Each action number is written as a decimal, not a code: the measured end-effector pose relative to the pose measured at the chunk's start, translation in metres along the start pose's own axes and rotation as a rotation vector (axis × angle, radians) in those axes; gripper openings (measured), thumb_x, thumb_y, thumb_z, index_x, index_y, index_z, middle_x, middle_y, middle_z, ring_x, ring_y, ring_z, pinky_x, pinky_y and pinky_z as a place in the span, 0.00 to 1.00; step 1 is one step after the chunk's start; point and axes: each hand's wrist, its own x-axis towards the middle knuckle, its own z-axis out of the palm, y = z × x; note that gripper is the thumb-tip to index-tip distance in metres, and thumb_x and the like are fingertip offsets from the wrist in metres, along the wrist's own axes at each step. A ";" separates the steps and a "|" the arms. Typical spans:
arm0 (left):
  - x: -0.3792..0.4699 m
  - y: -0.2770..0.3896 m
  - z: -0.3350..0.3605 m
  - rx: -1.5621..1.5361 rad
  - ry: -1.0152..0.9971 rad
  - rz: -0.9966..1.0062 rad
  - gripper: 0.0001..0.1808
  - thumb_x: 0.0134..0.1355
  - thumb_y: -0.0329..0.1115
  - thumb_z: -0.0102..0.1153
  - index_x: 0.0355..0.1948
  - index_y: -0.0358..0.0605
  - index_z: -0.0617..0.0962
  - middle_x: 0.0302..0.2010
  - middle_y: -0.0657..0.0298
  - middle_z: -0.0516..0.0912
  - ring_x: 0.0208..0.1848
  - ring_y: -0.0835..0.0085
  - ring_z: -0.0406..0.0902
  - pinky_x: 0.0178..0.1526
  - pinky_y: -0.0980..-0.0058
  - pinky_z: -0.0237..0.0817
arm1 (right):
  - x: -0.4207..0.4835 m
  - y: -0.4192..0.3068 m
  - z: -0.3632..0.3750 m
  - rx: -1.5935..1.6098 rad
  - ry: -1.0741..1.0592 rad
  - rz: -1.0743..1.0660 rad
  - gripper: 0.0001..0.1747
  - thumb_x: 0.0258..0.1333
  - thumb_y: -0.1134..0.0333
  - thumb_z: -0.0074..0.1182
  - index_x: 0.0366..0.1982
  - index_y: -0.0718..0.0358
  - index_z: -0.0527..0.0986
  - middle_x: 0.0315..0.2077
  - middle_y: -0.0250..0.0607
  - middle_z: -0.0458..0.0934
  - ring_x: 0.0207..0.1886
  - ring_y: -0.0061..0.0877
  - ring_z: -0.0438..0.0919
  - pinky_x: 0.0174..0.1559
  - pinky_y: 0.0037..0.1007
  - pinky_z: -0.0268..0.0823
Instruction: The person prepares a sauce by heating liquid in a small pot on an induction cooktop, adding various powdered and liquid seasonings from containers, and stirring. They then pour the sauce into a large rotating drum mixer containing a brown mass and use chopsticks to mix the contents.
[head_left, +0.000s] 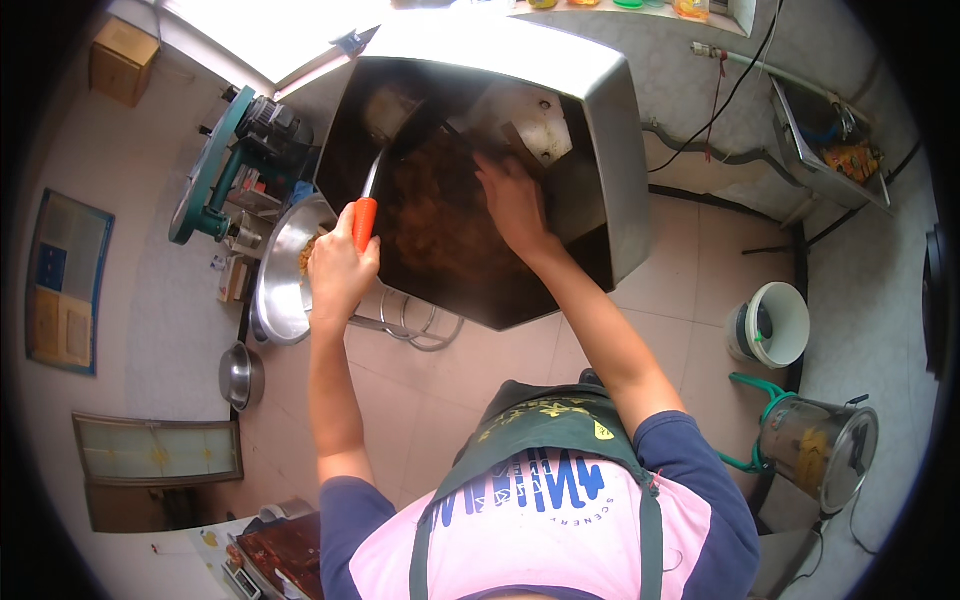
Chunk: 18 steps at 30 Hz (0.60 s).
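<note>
My left hand (341, 274) is closed around the orange-red handle of a long metal utensil (364, 223), whose shaft reaches up into a large, dark-mouthed metal vessel (628, 172). The utensil's far end is hard to make out in the dark, hazy interior. Inside lies a blurred brown mass (450, 217). My right hand (514, 199) reaches in over the vessel's right part, below a pale metal plate (541, 127); its fingers are partly spread, and the dimness hides whether they touch anything. Left of the vessel, beside my left hand, a wide steel bowl (277, 277) holds small yellow-brown pieces.
A green belt-driven machine with a motor (217, 165) stands at the left, above a smaller steel bowl (241, 375). On the right are a white bucket (780, 326), a lidded metal pot (817, 442) and a metal sink (825, 157). A metal rack (412, 330) sits under the vessel's lower left.
</note>
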 end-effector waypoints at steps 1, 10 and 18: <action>-0.003 0.003 -0.001 0.017 0.000 0.004 0.26 0.48 0.33 0.56 0.51 0.42 0.69 0.26 0.47 0.79 0.30 0.50 0.77 0.35 0.58 0.67 | -0.003 0.001 -0.004 -0.017 -0.035 -0.005 0.13 0.51 0.70 0.51 0.42 0.57 0.74 0.30 0.49 0.73 0.32 0.44 0.74 0.33 0.38 0.67; -0.024 0.002 0.033 0.073 0.105 -0.073 0.24 0.48 0.32 0.54 0.50 0.42 0.68 0.29 0.49 0.79 0.32 0.50 0.77 0.36 0.58 0.68 | -0.076 0.001 -0.055 -0.051 -0.102 -0.031 0.13 0.55 0.69 0.46 0.43 0.58 0.74 0.31 0.49 0.73 0.29 0.43 0.74 0.30 0.36 0.66; -0.098 -0.030 0.082 -1.738 -0.481 -0.478 0.17 0.55 0.31 0.53 0.44 0.33 0.69 0.21 0.64 0.69 0.12 0.82 0.61 0.14 0.86 0.49 | -0.121 -0.016 -0.075 1.190 -0.345 0.911 0.18 0.62 0.58 0.39 0.42 0.65 0.69 0.21 0.36 0.70 0.15 0.16 0.59 0.16 0.17 0.52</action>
